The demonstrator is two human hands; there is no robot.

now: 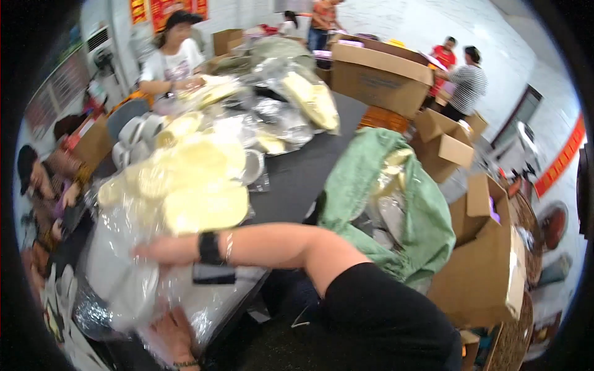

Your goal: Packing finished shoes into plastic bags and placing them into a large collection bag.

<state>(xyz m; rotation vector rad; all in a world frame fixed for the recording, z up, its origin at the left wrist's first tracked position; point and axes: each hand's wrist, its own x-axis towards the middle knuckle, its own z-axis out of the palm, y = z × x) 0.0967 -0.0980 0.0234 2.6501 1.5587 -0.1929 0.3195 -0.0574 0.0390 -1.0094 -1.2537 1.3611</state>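
My right arm reaches across to the left side of the table. My right hand (162,250) is closed on the upper right part of a clear plastic bag (120,272); its fingertips are blurred. Whitish-grey slippers (133,294) show through that bag. My left hand (174,337) is low by the bag's near end, partly under clear film, and its fingers are hidden or smeared. Just beyond my hands lies a heap of pale yellow slippers (204,207) in clear wrapping. Several grey slippers (139,133) stand at the heap's far left.
A green woven sack (427,216) of wrapped slippers stands right of the dark table (291,179). Open cardboard boxes (476,272) line the right side, with a large carton (380,74) farther back. Across the table, a person (175,59) handles yellow slippers; other people work behind and at left.
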